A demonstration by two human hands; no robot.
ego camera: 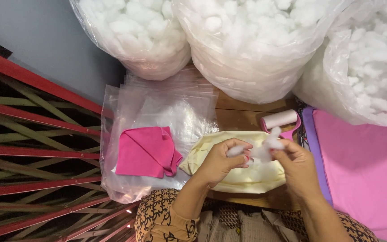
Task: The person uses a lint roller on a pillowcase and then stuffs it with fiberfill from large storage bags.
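Note:
My left hand [222,161] and my right hand [294,168] both pinch a small tuft of white stuffing [261,150] and hold it between them, just above a pale yellow fabric cover [242,179] lying on the wooden table [242,117]. A folded pink cloth [146,152] rests to the left of the cover, on a stack of clear plastic bags [166,112].
Three big clear bags of white stuffing [251,40] stand at the back. A pink lint roller [281,122] lies behind my hands. Pink and purple fabric [363,161] covers the right side. A red and green lattice [32,148] runs along the left.

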